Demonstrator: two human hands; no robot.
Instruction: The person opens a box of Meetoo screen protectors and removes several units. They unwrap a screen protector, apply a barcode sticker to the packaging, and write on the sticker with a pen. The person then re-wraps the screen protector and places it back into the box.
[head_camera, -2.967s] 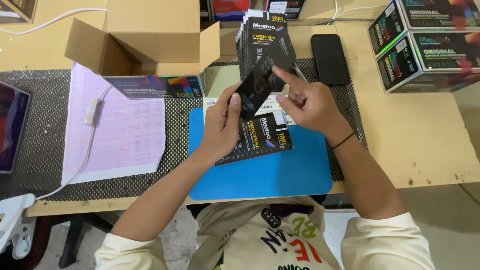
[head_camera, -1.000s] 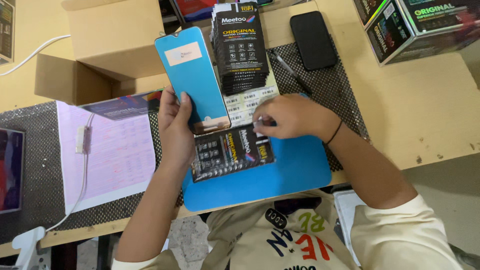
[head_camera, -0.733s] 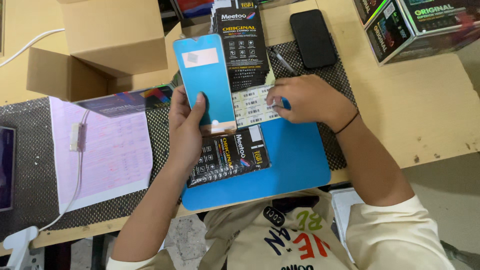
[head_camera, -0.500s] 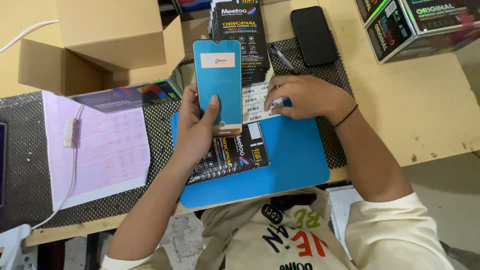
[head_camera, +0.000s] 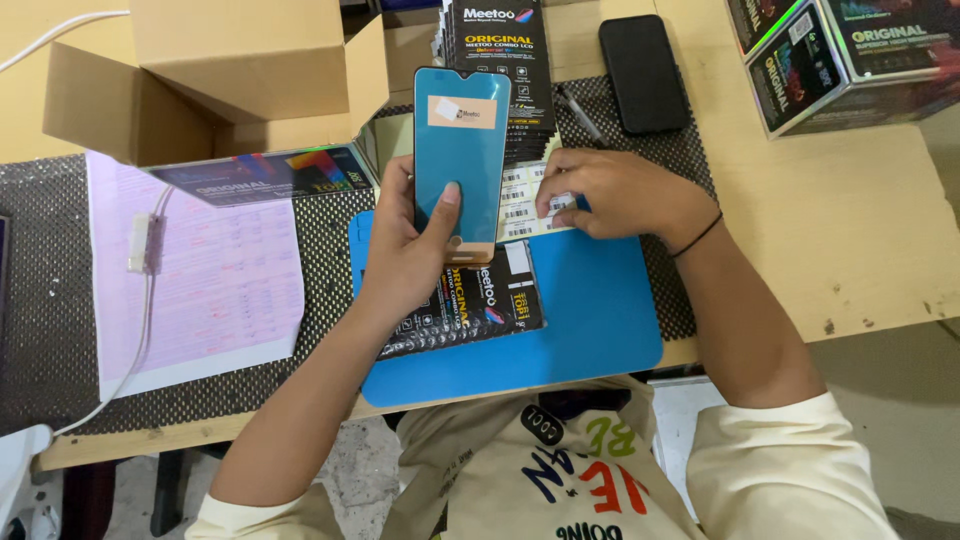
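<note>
My left hand (head_camera: 405, 255) holds a phone screen panel (head_camera: 462, 150) upright, its face covered by a blue film with a small label near the top. My thumb lies across the film. My right hand (head_camera: 615, 190) rests fingers-down on a white sheet of barcode stickers (head_camera: 520, 195) at the top of a blue work mat (head_camera: 580, 320). A flat black product box (head_camera: 465, 310) lies on the mat under my left wrist. A stack of similar black boxes (head_camera: 495, 40) stands behind the panel.
An open cardboard carton (head_camera: 210, 80) sits at the back left, above a pink printed sheet (head_camera: 200, 280) with a white cable over it. A black phone (head_camera: 643, 72) and a pen lie at the back. Glossy cartons (head_camera: 850, 55) occupy the right corner.
My left hand has lifted the blue-filmed panel out and turned it upright towards the middle. My right hand moved from the black box onto the sticker sheet.
</note>
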